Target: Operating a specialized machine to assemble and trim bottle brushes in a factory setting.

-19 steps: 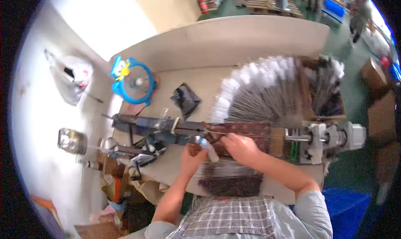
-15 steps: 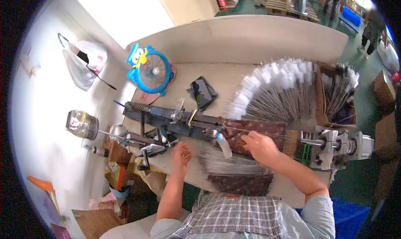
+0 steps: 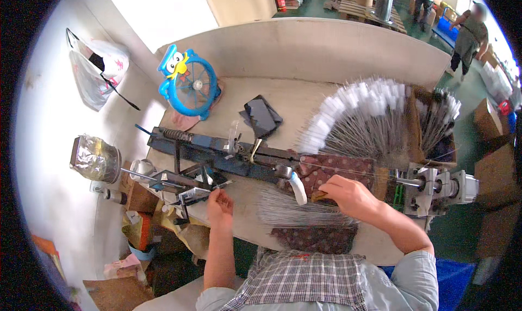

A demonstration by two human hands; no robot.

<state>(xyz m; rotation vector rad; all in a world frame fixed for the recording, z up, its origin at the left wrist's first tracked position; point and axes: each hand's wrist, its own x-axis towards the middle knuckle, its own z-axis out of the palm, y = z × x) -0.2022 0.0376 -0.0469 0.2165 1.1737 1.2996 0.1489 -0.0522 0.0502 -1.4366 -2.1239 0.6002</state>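
My left hand (image 3: pixel 220 208) is closed at the fingertips beside the metal end of a black bench machine (image 3: pixel 217 156); anything pinched there is too small to make out. My right hand (image 3: pixel 353 196) grips a small brownish-yellow piece (image 3: pixel 322 196), its exact kind unclear. That hand is over the near side of a dark red spotted cloth (image 3: pixel 340 170), right of a lever with a white curved grip (image 3: pixel 298 189). Thin twisted wires (image 3: pixel 296 209) lie in a bundle just below. A long thin wire stretches above my right hand toward a metal chuck (image 3: pixel 413 183) at the right.
White-tipped wire brushes (image 3: pixel 364 115) fan out at the back right, beside a cardboard box (image 3: pixel 418 123) of more brushes. A blue cartoon fan (image 3: pixel 193 88) and a dark phone-like slab (image 3: pixel 262 117) occupy the back. Two people stand at the far right.
My right hand has dropped from the stretched wire toward the loose wires, still gripping the brownish piece. My left hand has drawn its fingers together near the machine's metal end. The view has shifted slightly.
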